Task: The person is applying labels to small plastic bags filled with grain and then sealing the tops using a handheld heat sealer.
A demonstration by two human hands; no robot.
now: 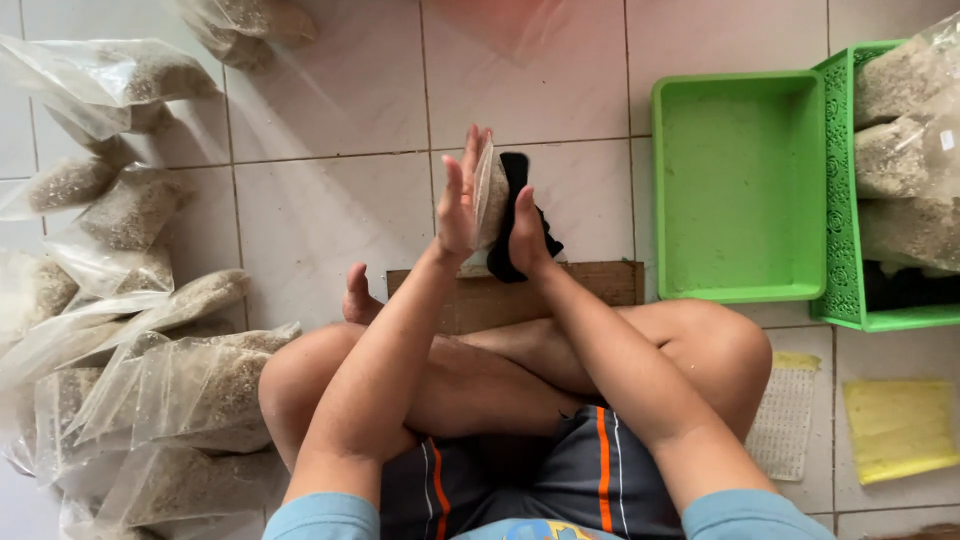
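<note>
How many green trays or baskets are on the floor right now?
2. A plain green tray sits on the floor at right, nothing in it. A perforated green basket touches its right side, holding filled plastic bags; the frame edge cuts it off.

A green tray [740, 185] is set at three o'clock, a basket [845, 200] beside it; filled bags [150, 330] are piled at nine o'clock.

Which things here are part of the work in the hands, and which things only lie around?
In the work:
- left hand and right hand, pressing a small filled bag between them
- black cloth behind that bag

Lying about:
- filled clear bags piled on the floor at the left
- empty green tray
- green basket with more bags
- yellow sheet
- wooden board
</note>
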